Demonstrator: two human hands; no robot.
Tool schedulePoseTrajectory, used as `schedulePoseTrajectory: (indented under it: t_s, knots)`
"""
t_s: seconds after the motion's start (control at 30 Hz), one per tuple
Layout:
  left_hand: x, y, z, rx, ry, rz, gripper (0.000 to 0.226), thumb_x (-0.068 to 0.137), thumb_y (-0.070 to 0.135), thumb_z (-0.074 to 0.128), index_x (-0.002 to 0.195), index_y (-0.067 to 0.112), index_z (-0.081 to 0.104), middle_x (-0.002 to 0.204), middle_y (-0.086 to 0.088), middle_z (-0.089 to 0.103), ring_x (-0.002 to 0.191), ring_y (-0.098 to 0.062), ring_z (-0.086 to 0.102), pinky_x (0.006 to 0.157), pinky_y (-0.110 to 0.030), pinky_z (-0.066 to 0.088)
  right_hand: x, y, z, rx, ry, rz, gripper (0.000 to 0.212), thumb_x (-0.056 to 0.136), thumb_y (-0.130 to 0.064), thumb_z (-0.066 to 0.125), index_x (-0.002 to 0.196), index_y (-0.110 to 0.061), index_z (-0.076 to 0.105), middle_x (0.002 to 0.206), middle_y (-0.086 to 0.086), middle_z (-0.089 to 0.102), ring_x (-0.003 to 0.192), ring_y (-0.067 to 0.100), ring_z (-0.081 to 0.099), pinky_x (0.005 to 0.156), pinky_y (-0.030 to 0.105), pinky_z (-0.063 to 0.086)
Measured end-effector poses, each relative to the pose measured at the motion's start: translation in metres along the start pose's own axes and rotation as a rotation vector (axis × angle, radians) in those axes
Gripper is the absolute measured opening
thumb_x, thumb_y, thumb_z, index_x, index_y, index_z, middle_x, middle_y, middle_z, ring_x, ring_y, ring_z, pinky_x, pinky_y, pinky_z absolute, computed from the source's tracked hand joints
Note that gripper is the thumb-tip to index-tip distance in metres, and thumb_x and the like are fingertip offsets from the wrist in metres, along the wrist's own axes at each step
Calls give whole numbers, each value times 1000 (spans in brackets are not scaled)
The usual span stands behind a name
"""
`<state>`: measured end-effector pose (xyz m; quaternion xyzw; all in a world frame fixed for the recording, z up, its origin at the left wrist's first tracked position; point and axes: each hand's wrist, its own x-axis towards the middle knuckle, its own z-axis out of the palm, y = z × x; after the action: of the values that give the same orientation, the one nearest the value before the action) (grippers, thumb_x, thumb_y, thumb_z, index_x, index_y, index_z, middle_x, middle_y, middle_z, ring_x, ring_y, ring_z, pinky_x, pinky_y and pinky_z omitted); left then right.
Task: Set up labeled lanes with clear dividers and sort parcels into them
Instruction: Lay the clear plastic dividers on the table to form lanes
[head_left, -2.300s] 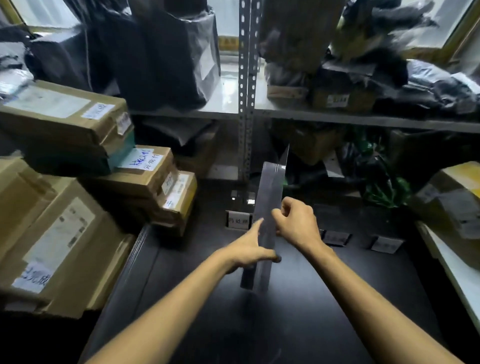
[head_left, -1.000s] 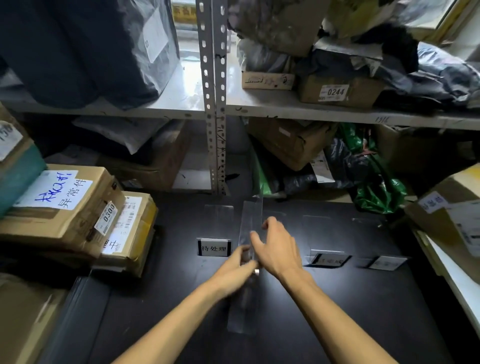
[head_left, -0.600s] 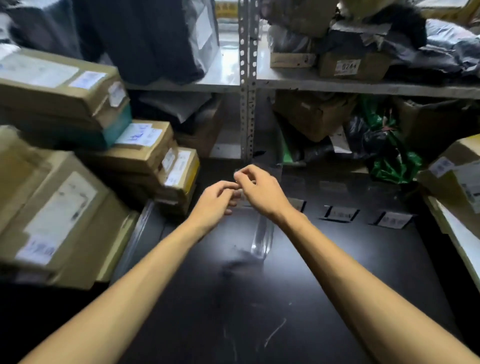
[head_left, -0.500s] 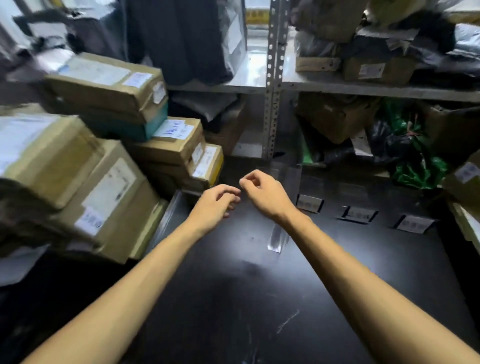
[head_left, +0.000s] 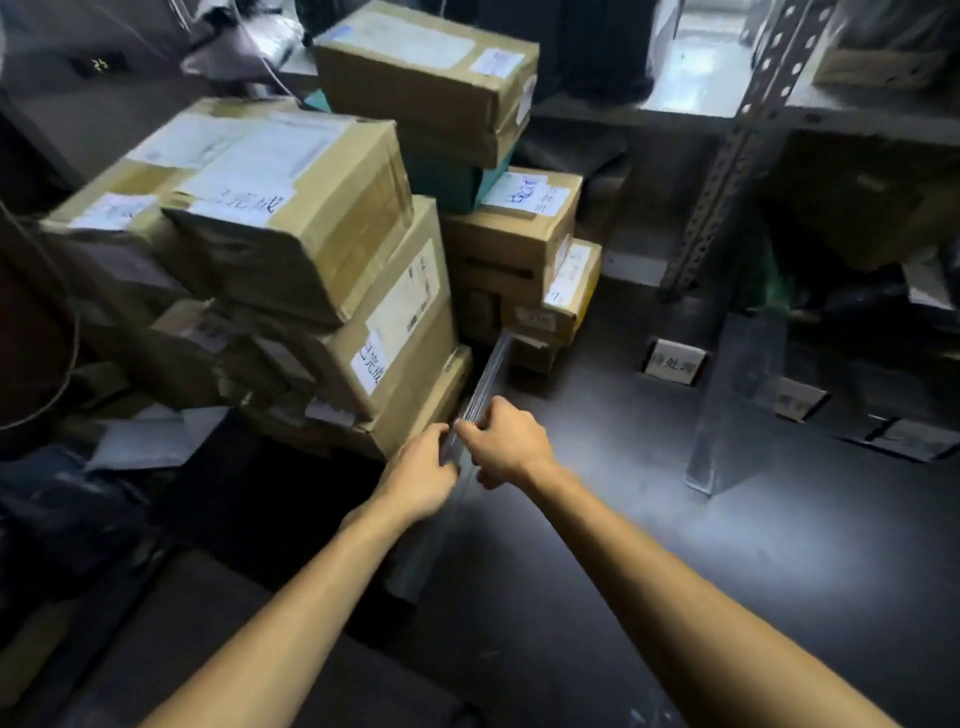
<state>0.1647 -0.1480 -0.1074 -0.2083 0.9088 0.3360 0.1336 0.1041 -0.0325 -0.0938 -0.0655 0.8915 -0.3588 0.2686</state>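
A stack of clear dividers (head_left: 485, 382) leans on edge along the left side of the black table (head_left: 649, 545), against the cardboard parcels (head_left: 322, 270). My left hand (head_left: 421, 475) and my right hand (head_left: 506, 447) both pinch the near top edge of that stack. One clear divider (head_left: 737, 400) stands upright on the table to the right. White lane labels sit beside it: one (head_left: 672, 361) on its left, two more (head_left: 797, 400) (head_left: 914, 439) on its right.
Taped boxes with white labels are piled high at the left. A grey metal shelf post (head_left: 727, 166) rises behind the table, with boxes and dark bags on the shelves. Dark bags lie at the lower left.
The divider I was setting up now stands alone on the table. My view and both hands have swung left, and the hands now pinch the divider stack beside the parcels.
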Motion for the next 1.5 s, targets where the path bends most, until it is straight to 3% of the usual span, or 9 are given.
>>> schedulePoseTrajectory:
  t_s: [0.1, 0.2, 0.47, 0.63, 0.73, 0.9, 1.13, 1.3, 1.5]
  knots:
    - [8, -12, 4, -1, -64, -25, 27, 91, 23, 55, 115, 13, 64, 116, -16, 68, 112, -34, 62, 87, -38, 51, 13, -4, 24, -35, 36, 36, 37, 88, -48, 57, 96, -12, 58, 76, 7, 75, 65, 24, 74, 78, 41, 60]
    - [12, -15, 4, 64, -12, -17, 23, 89, 27, 55, 106, 17, 66, 111, -15, 68, 107, -38, 62, 71, -30, 41, 21, -8, 33, -116, 112, 82, 42, 87, -51, 56, 94, -11, 64, 91, 12, 74, 88, 32, 70, 84, 40, 57]
    - [-9, 4, -14, 120, 257, 57, 16, 85, 28, 59, 95, 25, 71, 102, -14, 70, 104, -43, 59, 75, -37, 46, 10, -22, 16, -126, 146, 71, 26, 81, -44, 52, 81, -19, 59, 90, 8, 72, 86, 34, 67, 81, 37, 56]
    - [-31, 38, -36, 96, 323, 172, 18, 81, 22, 58, 94, 21, 70, 100, -15, 71, 100, -45, 59, 78, -42, 49, -6, -38, -11, 34, 143, 71, 47, 88, -52, 47, 113, -12, 48, 107, 10, 67, 83, 25, 66, 61, 29, 45]
    - [-43, 66, -48, 112, 358, 248, 20, 78, 21, 59, 94, 20, 71, 99, -14, 72, 99, -45, 60, 79, -42, 48, -19, -44, -36, 90, 181, 23, 49, 94, -49, 44, 124, -10, 49, 121, 13, 63, 102, 30, 61, 78, 34, 44]
    - [-67, 115, -48, 117, 385, 357, 21, 77, 22, 63, 96, 20, 72, 96, -13, 72, 95, -42, 62, 67, -35, 38, -50, -35, -85, 92, 271, -38, 47, 95, -45, 43, 128, -11, 48, 121, 14, 64, 102, 30, 60, 79, 36, 42]
    - [-86, 180, 7, 102, 267, 440, 24, 75, 28, 66, 98, 21, 70, 96, -8, 73, 93, -37, 65, 65, -32, 40, -85, 28, -144, 91, 375, 8, 33, 94, -39, 43, 114, -14, 49, 109, 13, 66, 94, 31, 62, 75, 37, 45]
    - [-83, 193, 70, 8, 68, 411, 18, 76, 20, 60, 92, 21, 68, 93, -5, 73, 91, -32, 65, 76, -37, 55, -97, 94, -153, 73, 383, 130, 29, 93, -36, 42, 113, -17, 52, 108, 12, 67, 96, 34, 62, 78, 40, 48]
    - [-72, 188, 147, -3, -107, 312, 15, 76, 17, 59, 86, 21, 69, 85, -1, 72, 85, -30, 61, 64, -30, 41, -88, 166, -140, -32, 298, 248, 34, 95, -26, 42, 124, -15, 54, 119, 16, 67, 105, 37, 60, 84, 39, 48]
